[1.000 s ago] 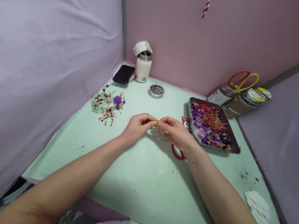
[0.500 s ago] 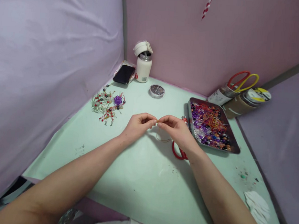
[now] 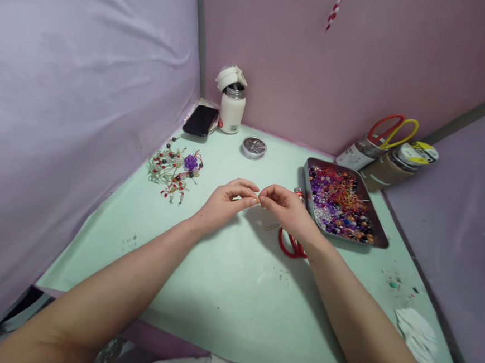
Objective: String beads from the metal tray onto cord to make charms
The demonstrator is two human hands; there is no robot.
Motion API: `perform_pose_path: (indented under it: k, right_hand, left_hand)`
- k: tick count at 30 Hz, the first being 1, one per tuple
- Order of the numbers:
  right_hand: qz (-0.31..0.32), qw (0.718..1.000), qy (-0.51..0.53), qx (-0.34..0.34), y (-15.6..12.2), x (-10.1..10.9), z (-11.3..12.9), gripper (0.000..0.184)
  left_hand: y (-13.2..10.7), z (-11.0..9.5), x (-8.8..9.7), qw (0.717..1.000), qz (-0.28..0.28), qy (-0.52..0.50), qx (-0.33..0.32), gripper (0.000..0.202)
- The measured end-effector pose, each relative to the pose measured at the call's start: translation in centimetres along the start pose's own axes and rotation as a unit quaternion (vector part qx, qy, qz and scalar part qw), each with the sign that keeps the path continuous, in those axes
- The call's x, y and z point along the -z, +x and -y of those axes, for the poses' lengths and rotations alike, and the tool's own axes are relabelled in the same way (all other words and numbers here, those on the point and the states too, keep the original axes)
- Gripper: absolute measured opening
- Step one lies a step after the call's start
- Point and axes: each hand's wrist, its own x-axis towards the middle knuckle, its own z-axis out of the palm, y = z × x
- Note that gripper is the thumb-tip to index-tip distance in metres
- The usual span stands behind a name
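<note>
Over the middle of the table, my left hand (image 3: 229,201) and my right hand (image 3: 281,206) meet at their fingertips. Both pinch a thin yellowish cord (image 3: 269,227), whose loose part hangs under my right hand. A small orange-yellow bit shows between the fingertips; its exact form is too small to tell. Red-handled scissors (image 3: 288,245) lie on the table below my right hand, partly hidden by the wrist. Just beyond that hand stands a small red-and-white tube or bottle (image 3: 299,194), partly covered.
A metal tray (image 3: 378,237) of beads and red cords sits at right, before two jars (image 3: 356,155) (image 3: 394,170), one holding scissors. Beaded strings (image 3: 170,167) lie at left. Behind are a phone (image 3: 201,120), white bottle (image 3: 231,112) and round case (image 3: 254,147). White cloth (image 3: 417,335) lies front right.
My fingertips have shifted slightly to the right, and the upper fingers of my left hand have lifted a little apart from its thumb. The hanging cord shows less clearly.
</note>
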Motion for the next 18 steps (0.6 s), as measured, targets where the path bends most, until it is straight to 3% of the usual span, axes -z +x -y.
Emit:
perform_pose_path:
  k: [5, 10, 14, 18]
  right_hand:
    - [0.032, 0.998, -0.015, -0.043, 0.0, -0.4, -0.5, 0.018]
    - [0.032, 0.989, -0.145, -0.003, -0.3, -0.2, -0.8, 0.01]
    - [-0.006, 0.968, -0.247, 0.035, -0.7, 0.1, -0.3, 0.014]
    - [-0.039, 0.982, -0.183, 0.039, -0.8, -0.1, 0.5, 0.015]
  left_hand:
    - [-0.1, 0.1, 0.0, 0.999, 0.018, -0.041, 0.019, 0.017]
    - [0.1, 0.4, -0.2, 0.997, -0.047, -0.028, 0.048, 0.019]
    - [0.3, 0.7, -0.3, 0.993, -0.078, -0.044, 0.075, 0.023]
    - [0.3, 0.8, -0.4, 0.99, -0.076, -0.067, 0.094, 0.023]
